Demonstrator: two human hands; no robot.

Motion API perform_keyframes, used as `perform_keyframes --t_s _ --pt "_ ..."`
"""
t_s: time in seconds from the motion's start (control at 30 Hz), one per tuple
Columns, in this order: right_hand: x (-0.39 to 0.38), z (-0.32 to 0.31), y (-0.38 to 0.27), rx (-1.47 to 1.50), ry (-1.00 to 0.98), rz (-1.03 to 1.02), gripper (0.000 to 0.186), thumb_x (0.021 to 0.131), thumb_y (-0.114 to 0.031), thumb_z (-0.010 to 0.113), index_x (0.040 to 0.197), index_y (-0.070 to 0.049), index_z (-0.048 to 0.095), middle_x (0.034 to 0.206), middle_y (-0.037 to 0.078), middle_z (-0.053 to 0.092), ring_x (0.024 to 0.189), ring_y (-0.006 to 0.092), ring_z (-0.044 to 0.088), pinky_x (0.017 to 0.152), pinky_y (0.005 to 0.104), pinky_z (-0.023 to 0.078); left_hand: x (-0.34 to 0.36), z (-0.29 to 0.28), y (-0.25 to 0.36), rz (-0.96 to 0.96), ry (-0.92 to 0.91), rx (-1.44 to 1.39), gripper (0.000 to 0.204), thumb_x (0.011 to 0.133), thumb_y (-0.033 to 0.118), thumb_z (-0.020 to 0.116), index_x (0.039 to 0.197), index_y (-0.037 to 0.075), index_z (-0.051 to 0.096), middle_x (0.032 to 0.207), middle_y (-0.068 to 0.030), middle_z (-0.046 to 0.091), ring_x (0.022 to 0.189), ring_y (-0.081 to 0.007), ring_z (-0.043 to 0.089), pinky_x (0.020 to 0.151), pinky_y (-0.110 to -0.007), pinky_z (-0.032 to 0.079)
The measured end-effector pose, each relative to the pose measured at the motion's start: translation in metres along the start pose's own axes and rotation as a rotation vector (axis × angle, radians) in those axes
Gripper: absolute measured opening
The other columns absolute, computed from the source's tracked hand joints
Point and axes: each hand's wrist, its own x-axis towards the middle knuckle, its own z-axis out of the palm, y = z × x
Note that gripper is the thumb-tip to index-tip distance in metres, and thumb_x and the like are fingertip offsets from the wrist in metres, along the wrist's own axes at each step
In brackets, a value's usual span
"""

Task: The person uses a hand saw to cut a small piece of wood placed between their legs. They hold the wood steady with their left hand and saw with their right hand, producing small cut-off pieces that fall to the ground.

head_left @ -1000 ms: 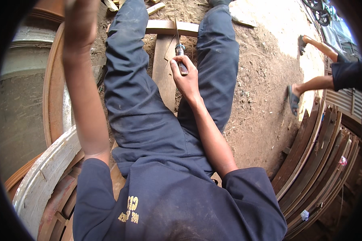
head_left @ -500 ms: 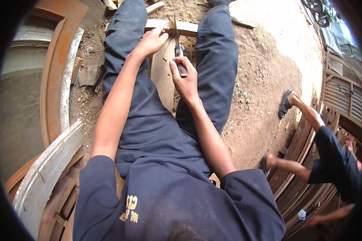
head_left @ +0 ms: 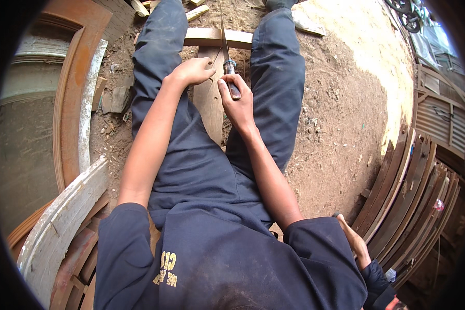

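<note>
My right hand (head_left: 237,98) is wrapped round the dark handle of a handsaw (head_left: 229,72), which has blue cord tied near the blade. The narrow blade is seen edge-on and runs away from me across a pale wooden strip (head_left: 204,35). That strip lies crosswise between my shins. Just left of the saw handle is my left hand (head_left: 191,71), off the strip, its fingers loosely bent with the tips apart and nothing visible in them. Beneath both hands a brown plank (head_left: 210,111) stretches lengthwise between my legs.
A brown wooden frame (head_left: 70,103) and a curved-looking whitish board (head_left: 62,212) stand at the left. Offcuts (head_left: 120,99) lie on the dirt beside my left leg. Stacked dark planks (head_left: 398,191) fill the right side. A co-worker's leg (head_left: 354,240) shows at lower right.
My left hand has come off the pale strip and moved back toward me, beside the saw handle. My right hand and saw look almost still. The co-worker has moved toward the lower edge.
</note>
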Motion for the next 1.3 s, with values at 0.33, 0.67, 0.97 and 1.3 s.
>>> perform_keyframes --t_s 0.33,0.67,0.97,1.3 --pt "-0.0005 0.0002 -0.0010 0.002 -0.006 0.012 0.012 0.091 -0.012 0.062 0.098 -0.002 0.063 0.080 0.008 0.066 0.073 0.0092 0.059 0.068 0.0272 0.047 -0.0018 -0.0010 0.0018 -0.001 -0.001 0.002 0.054 0.089 0.033 0.055 0.130 -0.002 0.053 0.124 -0.0252 0.059 0.117 -0.0358 0.057 0.100 -0.039 0.044" --pt "-0.0008 0.0001 -0.0025 0.008 -0.011 0.012 0.011 0.091 -0.011 0.062 0.097 -0.002 0.063 0.078 0.007 0.065 0.070 0.0082 0.056 0.065 0.0265 0.046 -0.0005 -0.0001 0.0000 -0.001 -0.005 0.014 0.055 0.088 0.034 0.055 0.130 -0.003 0.052 0.124 -0.0260 0.059 0.118 -0.0361 0.056 0.100 -0.039 0.044" --pt "-0.0007 -0.0002 0.0003 0.002 -0.011 0.006 0.011 0.091 -0.011 0.062 0.098 -0.003 0.063 0.081 0.007 0.066 0.071 0.0083 0.057 0.067 0.0265 0.047 -0.0021 -0.0015 0.0029 -0.018 -0.011 0.013 0.056 0.088 0.034 0.055 0.130 -0.003 0.053 0.125 -0.0256 0.059 0.118 -0.0356 0.056 0.100 -0.039 0.044" --pt "-0.0001 -0.0002 -0.0017 -0.011 -0.004 0.002 0.012 0.090 -0.013 0.063 0.097 -0.003 0.063 0.078 0.006 0.065 0.068 0.0083 0.055 0.065 0.0270 0.046 -0.0004 0.0004 0.0015 -0.005 0.009 0.015 0.054 0.088 0.034 0.056 0.128 -0.002 0.054 0.123 -0.0249 0.059 0.117 -0.0363 0.057 0.099 -0.040 0.045"
